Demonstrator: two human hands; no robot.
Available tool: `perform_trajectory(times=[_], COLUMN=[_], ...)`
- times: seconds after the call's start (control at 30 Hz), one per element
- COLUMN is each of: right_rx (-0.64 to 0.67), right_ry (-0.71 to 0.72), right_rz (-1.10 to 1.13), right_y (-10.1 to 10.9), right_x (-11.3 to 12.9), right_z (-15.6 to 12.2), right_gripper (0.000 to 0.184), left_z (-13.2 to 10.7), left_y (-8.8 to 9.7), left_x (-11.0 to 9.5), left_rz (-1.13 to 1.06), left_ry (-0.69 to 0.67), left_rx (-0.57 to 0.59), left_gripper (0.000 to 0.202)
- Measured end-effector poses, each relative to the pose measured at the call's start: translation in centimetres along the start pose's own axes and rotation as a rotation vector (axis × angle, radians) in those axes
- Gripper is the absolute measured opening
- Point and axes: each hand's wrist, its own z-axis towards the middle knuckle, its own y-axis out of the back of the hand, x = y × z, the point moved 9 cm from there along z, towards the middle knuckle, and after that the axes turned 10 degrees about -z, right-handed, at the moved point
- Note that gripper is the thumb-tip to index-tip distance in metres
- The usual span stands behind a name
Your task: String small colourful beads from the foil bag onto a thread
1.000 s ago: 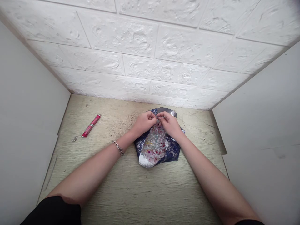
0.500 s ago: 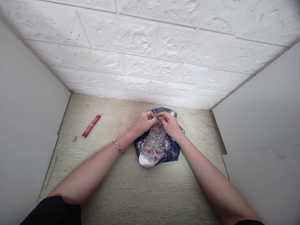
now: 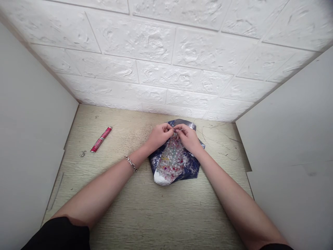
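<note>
A dark blue foil bag (image 3: 191,166) lies torn open on the wooden tabletop (image 3: 145,208), with a heap of small pastel beads (image 3: 170,163) spread on it. Both hands meet over the far end of that heap. My left hand (image 3: 158,136) is curled in a pinch, a silver bracelet (image 3: 131,164) on its wrist. My right hand (image 3: 187,138) is also pinched, its fingertips touching those of the left. Whatever the fingers hold between them is too small to make out.
A red tube (image 3: 101,139) lies at the left of the table, with small metal bits (image 3: 83,153) near it. White panels wall in both sides, and a white brick-pattern wall (image 3: 166,69) closes the back.
</note>
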Motion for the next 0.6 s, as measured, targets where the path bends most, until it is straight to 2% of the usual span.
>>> perform_trajectory(times=[0.23,0.47,0.6], right_rx=[-0.003,-0.078,-0.095], right_ry=[-0.021,0.076,0.102], right_rz=[0.065,0.056,0.05], right_y=[-0.1,0.7,0.9], right_x=[-0.4,0.6,1.0], right_z=[0.1,0.0,-0.1], right_gripper=[0.016,0.016,0.016], left_z=[0.0,-0.1,0.0], left_y=[0.1,-0.1,-0.1], left_x=[-0.2,-0.8,-0.4], left_rz=[0.027,0.038,0.002], left_ry=[-0.004,-0.046,-0.036], left_rx=[-0.003,0.031,0.042], left_gripper=[0.02,0.024,0.029])
